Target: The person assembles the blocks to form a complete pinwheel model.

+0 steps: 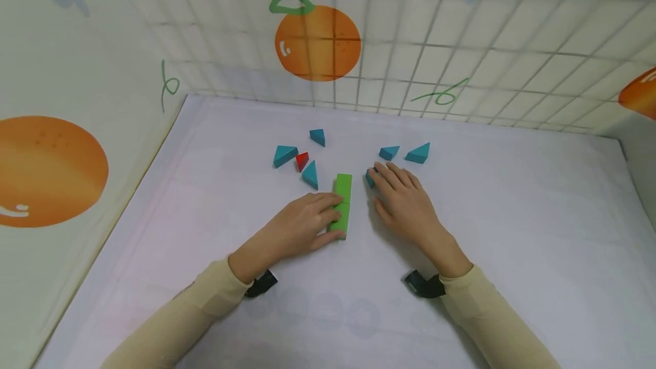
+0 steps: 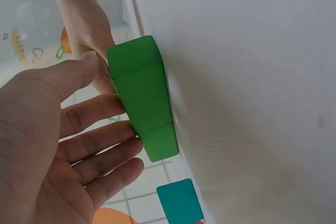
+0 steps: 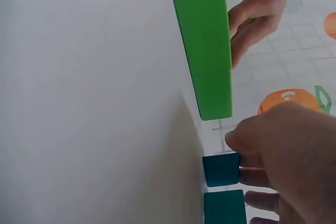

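Two green blocks (image 1: 343, 188) stand end to end in a straight row on the white table. My left hand (image 1: 310, 224) is at their left side; in the left wrist view its loosely extended fingertips (image 2: 126, 129) touch the long face of the green blocks (image 2: 144, 95). My right hand (image 1: 407, 204) is palm down to the right. Its fingers reach a small teal triangular block (image 1: 370, 177), partly hidden by them. In the right wrist view one finger lies against that teal block (image 3: 221, 170), with the thumb above it.
Behind my right hand lie two more teal triangular blocks, one nearer (image 1: 389, 152) and one farther right (image 1: 418, 153). Back left, a small red triangular block (image 1: 302, 161) sits among several teal ones (image 1: 285, 155). A grid-patterned backdrop (image 1: 410, 61) rises behind the table (image 1: 512, 215).
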A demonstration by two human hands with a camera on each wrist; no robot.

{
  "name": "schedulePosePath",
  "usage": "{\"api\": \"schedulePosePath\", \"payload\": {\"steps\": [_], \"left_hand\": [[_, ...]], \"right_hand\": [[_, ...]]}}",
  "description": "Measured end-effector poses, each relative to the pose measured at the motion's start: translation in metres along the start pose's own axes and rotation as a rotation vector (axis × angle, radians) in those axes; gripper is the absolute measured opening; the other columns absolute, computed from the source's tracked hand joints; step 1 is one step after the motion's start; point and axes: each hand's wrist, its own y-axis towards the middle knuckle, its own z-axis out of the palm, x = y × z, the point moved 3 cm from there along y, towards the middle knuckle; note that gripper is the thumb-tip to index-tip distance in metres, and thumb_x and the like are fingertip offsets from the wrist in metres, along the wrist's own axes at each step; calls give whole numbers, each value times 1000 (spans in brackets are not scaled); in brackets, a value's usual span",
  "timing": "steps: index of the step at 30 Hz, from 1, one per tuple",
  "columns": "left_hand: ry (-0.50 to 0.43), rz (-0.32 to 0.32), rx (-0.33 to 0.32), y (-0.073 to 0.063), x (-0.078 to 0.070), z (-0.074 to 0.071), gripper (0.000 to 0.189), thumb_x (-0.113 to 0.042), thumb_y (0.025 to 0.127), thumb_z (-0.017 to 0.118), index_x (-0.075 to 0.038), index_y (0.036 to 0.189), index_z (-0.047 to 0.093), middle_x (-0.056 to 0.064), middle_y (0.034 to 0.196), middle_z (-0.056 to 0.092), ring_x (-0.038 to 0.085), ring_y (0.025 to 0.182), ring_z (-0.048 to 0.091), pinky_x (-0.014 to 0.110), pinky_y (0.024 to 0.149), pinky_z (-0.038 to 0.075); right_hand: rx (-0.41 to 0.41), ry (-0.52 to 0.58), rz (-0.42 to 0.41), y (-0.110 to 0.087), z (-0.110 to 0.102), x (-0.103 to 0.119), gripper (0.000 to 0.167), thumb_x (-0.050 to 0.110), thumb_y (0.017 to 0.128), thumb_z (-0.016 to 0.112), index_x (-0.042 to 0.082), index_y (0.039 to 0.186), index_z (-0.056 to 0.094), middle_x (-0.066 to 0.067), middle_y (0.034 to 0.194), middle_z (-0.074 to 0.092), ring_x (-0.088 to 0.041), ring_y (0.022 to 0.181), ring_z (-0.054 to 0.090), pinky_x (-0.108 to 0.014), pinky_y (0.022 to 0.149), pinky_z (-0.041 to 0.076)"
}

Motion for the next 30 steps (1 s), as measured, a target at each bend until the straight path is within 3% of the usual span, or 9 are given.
{"api": "schedulePosePath", "payload": {"steps": [16, 21, 25, 30], "left_hand": [[66, 35, 10, 3, -2, -1, 29, -32, 89, 72, -7, 103, 72, 13, 126, 65, 27, 122, 60, 36, 102, 49], [168, 71, 11, 4, -4, -1, 28, -34, 92, 68, -9, 104, 69, 13, 131, 62, 29, 131, 53, 38, 102, 49], [229, 111, -3, 5, -6, -4, 29, -34, 92, 67, -9, 108, 68, 10, 131, 63, 26, 127, 55, 36, 99, 49], [194, 99, 9, 4, -5, -10, 33, -32, 91, 69, -9, 115, 69, 7, 125, 65, 23, 119, 59, 35, 99, 49]], "right_hand": [[18, 75, 49, -1, 4, -1, 58, 16, 92, 65, 3, 145, 45, -15, 152, 42, -36, 143, 34, -54, 113, 32], [28, 76, 58, -4, 4, -3, 60, 16, 91, 66, 3, 145, 44, -15, 153, 41, -36, 145, 31, -54, 113, 33], [43, 70, 60, -4, 3, -3, 61, 18, 91, 65, 3, 146, 43, -14, 154, 40, -36, 146, 30, -55, 113, 32], [61, 61, 49, -2, 3, -2, 62, 23, 93, 63, 3, 147, 42, -13, 155, 39, -36, 146, 28, -53, 115, 30]]}}
